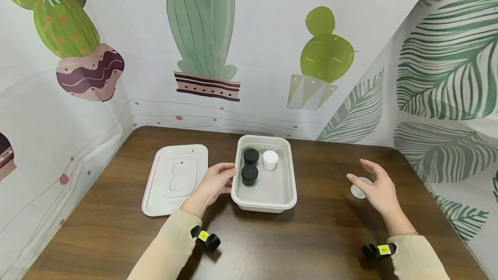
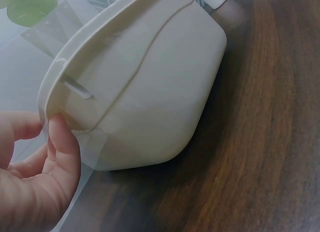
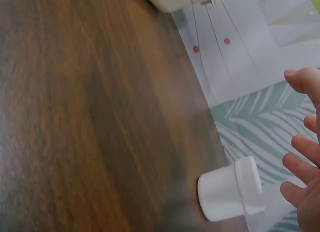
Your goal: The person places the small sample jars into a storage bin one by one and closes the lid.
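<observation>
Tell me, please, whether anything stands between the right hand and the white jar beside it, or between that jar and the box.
Nothing visible stands between the right hand and the white jar. On the table from jar to box, nothing visible does either; only the box's raised rim may need clearing.

Left sleeve [image 1: 167, 245], seven o'clock in the head view: pale beige. Right sleeve [image 1: 418, 258], four o'clock: matching. Left camera [image 1: 212, 243], three o'clock of its sleeve: black, rounded; yellow label [image 1: 203, 235], dark marking. Right camera [image 1: 371, 252], nine o'clock of its sleeve: black; second yellow label [image 1: 384, 249], likewise marked.
</observation>
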A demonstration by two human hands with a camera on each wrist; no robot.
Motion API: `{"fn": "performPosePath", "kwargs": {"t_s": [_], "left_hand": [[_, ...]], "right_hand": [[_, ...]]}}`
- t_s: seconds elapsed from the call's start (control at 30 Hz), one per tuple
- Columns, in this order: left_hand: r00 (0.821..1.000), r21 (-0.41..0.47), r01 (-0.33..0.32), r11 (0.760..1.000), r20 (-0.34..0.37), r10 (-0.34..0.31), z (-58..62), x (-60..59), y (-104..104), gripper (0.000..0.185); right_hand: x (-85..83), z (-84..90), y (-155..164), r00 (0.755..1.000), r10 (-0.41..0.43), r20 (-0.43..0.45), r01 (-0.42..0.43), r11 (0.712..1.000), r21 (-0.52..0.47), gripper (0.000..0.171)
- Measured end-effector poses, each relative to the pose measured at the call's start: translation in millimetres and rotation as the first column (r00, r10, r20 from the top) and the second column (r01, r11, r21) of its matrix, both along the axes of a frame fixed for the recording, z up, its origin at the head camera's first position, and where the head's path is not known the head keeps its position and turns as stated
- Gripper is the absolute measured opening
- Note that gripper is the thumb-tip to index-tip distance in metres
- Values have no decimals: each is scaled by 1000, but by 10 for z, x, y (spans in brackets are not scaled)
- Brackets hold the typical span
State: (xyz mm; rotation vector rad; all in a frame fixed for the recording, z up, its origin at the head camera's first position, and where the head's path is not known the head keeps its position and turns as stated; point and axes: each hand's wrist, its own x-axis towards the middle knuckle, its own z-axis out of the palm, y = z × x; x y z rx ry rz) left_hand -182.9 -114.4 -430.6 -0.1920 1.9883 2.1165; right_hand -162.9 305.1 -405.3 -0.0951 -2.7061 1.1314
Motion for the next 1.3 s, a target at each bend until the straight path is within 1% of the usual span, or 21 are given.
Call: {"fn": "performPosePath", "kwargs": {"t_s": [0.23, 0.3, 0.53, 0.8, 0.93, 1.07, 1.3], "left_hand": [[1000, 10, 2, 1000, -11, -2, -19, -1, -8, 33], [1000, 9, -1, 1000, -9, 1, -22, 7, -11, 34], [1000, 7, -2, 1000, 5, 2, -18, 19, -16, 33], [1000, 11, 4, 1000, 2, -4, -9, 5, -13, 34], [1000, 9, 4, 1000, -2, -4, -5, -9, -15, 33], [1000, 11, 0, 1000, -4, 0, -3, -14, -16, 33], [1000, 10, 1, 1000, -6, -1, -7, 11, -17, 34]], "right_hand": [[7, -81, 88, 999, -6, -36, 8, 999, 47, 72], [17, -103, 104, 1000, 2, -26, -1, 998, 56, 74], [47, -181, 140, 998, 29, 52, -32, 997, 72, 82], [39, -232, 182, 997, 32, 65, -41, 991, 130, 83], [30, -245, 197, 998, 37, 54, -43, 991, 129, 83], [36, -271, 206, 998, 46, 51, -51, 993, 103, 83], [65, -314, 215, 997, 53, 59, -58, 993, 98, 82]]}}
